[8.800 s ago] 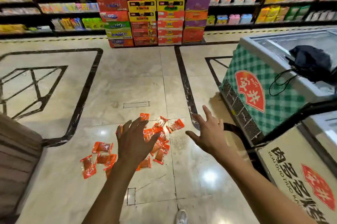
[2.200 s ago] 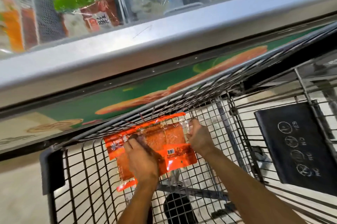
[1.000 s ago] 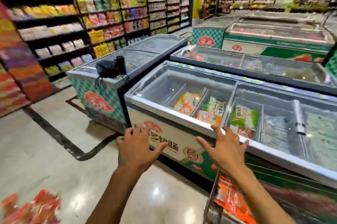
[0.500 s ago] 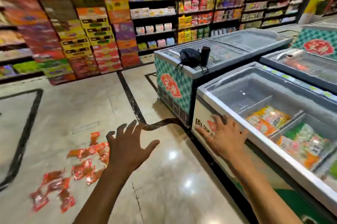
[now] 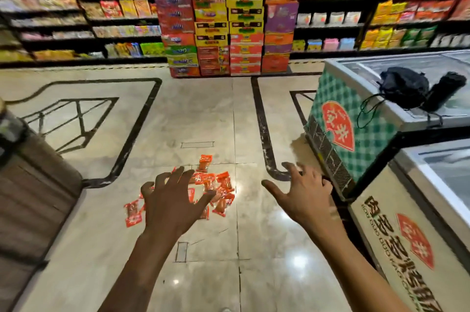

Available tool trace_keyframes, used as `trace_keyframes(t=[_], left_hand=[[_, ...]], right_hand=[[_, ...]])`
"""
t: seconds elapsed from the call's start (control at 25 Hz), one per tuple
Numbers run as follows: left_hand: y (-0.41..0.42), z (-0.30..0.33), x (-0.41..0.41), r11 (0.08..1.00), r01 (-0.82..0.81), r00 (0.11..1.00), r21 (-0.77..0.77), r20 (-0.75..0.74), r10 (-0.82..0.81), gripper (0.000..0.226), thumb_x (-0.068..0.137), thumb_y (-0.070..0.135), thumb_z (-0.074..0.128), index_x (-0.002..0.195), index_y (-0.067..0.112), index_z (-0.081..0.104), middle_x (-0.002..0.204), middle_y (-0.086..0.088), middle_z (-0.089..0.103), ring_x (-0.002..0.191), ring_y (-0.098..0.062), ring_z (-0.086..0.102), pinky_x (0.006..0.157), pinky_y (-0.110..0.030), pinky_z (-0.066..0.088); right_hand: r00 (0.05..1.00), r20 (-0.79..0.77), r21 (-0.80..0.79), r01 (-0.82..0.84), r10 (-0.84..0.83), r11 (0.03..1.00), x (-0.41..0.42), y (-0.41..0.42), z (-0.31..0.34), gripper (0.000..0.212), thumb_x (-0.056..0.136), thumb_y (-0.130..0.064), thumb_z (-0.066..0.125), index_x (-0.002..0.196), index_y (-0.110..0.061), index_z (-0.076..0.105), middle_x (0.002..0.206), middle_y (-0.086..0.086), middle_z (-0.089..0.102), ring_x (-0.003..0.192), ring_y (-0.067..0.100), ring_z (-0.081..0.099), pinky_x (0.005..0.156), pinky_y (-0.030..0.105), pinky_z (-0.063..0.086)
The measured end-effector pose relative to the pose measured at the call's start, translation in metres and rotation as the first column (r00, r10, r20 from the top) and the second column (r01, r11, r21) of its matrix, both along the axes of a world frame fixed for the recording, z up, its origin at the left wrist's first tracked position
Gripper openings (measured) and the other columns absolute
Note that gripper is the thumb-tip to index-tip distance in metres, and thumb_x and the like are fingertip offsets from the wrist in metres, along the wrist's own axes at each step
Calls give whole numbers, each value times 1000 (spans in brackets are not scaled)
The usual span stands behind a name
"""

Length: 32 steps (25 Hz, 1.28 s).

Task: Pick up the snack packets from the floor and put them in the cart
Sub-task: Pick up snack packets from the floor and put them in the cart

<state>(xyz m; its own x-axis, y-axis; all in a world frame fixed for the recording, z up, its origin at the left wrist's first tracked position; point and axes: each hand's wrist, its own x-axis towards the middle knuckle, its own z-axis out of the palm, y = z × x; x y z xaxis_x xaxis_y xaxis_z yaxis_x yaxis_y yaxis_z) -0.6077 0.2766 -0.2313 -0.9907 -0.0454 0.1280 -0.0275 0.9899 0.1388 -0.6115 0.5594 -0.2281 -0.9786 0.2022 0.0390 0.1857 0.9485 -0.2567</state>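
Several small orange-red snack packets (image 5: 218, 188) lie scattered on the shiny tiled floor ahead of me. My left hand (image 5: 171, 203) is stretched out in front, fingers spread and empty, and it covers part of the pile. One packet (image 5: 132, 213) lies just left of that hand. My right hand (image 5: 304, 197) is also held out with fingers spread and holds nothing, to the right of the packets. The cart is out of view.
A green-checked chest freezer (image 5: 356, 118) with a black bag (image 5: 404, 88) on its lid stands at the right. A second freezer (image 5: 412, 230) is nearer. A brown counter (image 5: 28, 194) stands at the left. Stacked cartons (image 5: 223, 21) and shelves fill the back.
The view has swung left from the freezers back to the floor. The packets now lie straight ahead under my left hand. Both hands stay spread and empty.
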Motion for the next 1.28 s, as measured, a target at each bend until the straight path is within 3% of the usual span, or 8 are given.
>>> trace_keyframes(t=[0.24,0.44,0.6,0.76,1.0,1.16,1.28], left_hand=[[-42,-18,-97,999,51,998,6,-37,-50,79,82,86,36,133,32,63,135,6,68,131,-24,56,115,-53,24],[-56,-37,-180,997,-7,998,81,70,1,81,82,86,40,142,33,55,150,10,55,142,-23,42,118,-55,15],[-66,-68,-258,993,-41,991,111,132,26,80,83,85,40,146,37,49,156,12,46,147,-21,34,119,-55,17],[-74,-130,-365,983,-120,967,141,241,83,83,82,86,37,149,38,45,162,11,38,149,-21,31,121,-53,19],[-74,-271,-497,960,-174,939,219,330,95,78,85,83,40,150,40,43,161,9,39,148,-21,33,121,-51,25],[-83,-450,-556,948,-214,888,234,451,89,90,80,88,26,151,35,43,158,7,43,146,-23,36,121,-50,27],[-89,-598,-581,951,-201,831,234,555,39,82,86,76,41,155,33,35,161,6,37,147,-23,33,120,-48,28]], right_hand=[[996,-18,71,-86,88,994,-102,-50,0,79,80,-88,37,138,-37,52,143,-1,53,129,28,52,109,53,31],[987,12,35,-158,157,987,-200,-76,-21,76,82,-85,41,138,-34,52,140,1,54,129,29,51,113,55,31],[981,17,-41,-193,194,980,-298,-93,-64,84,75,-89,32,134,-33,55,133,4,58,120,31,57,104,50,43],[965,124,-116,-216,230,969,-421,-110,-128,86,74,-89,32,139,-35,50,148,2,48,129,30,54,107,53,42],[947,251,-195,-150,198,969,-551,-136,-276,85,78,-85,37,144,-32,47,151,5,45,128,29,57,101,51,51],[912,372,-211,-99,173,973,-607,-157,-451,71,88,-71,53,145,-30,47,148,4,49,125,28,58,98,44,52],[867,462,-171,-119,186,978,-629,-164,-603,68,90,-67,54,146,-30,45,144,5,51,125,29,57,94,45,53]])
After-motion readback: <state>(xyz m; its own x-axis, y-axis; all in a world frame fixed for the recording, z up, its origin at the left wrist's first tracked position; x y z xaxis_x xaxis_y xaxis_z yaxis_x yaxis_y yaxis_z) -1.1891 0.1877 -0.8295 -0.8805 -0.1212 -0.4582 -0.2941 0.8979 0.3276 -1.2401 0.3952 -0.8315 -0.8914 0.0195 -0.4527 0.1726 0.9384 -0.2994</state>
